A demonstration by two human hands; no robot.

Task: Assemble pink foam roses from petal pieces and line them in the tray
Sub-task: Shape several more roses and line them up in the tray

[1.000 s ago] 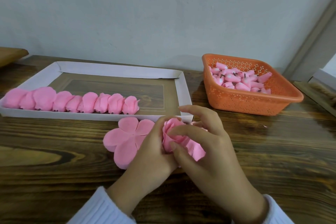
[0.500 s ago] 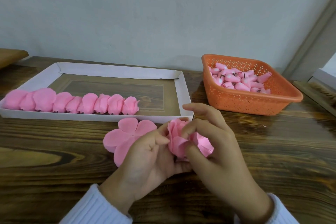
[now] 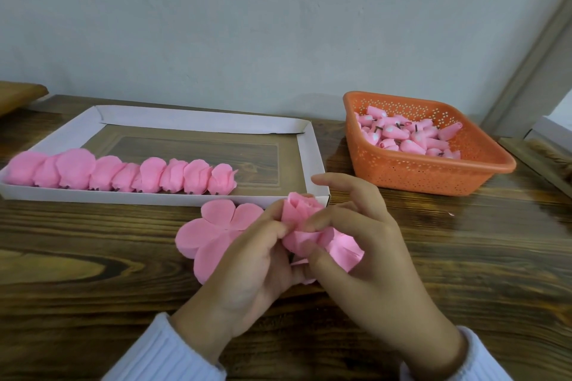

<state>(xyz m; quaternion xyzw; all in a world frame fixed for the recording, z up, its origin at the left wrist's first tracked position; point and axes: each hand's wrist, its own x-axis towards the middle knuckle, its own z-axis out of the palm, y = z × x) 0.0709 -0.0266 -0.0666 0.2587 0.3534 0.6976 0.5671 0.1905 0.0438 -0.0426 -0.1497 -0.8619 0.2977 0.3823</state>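
A half-formed pink foam rose (image 3: 301,213) is held just above the table, in front of the tray's near right corner. My left hand (image 3: 257,260) pinches its left side and cups it from below. My right hand (image 3: 365,254) curls thumb and forefinger round its folded petals. A flat pink petal piece (image 3: 213,232) lies on the table to the left, partly hidden under my left hand. The white cardboard tray (image 3: 198,122) holds a row of finished pink roses (image 3: 120,176) along its near wall.
An orange perforated basket (image 3: 402,173) of pink rosebud cores stands at the right back. A grey wall closes off the far side of the wooden table (image 3: 93,272). A wooden object (image 3: 18,96) juts in at the far left.
Both hands have turned and re-gripped the rose; its bud now stands higher and more exposed, and more petals show at its right. The tray and basket have not moved.
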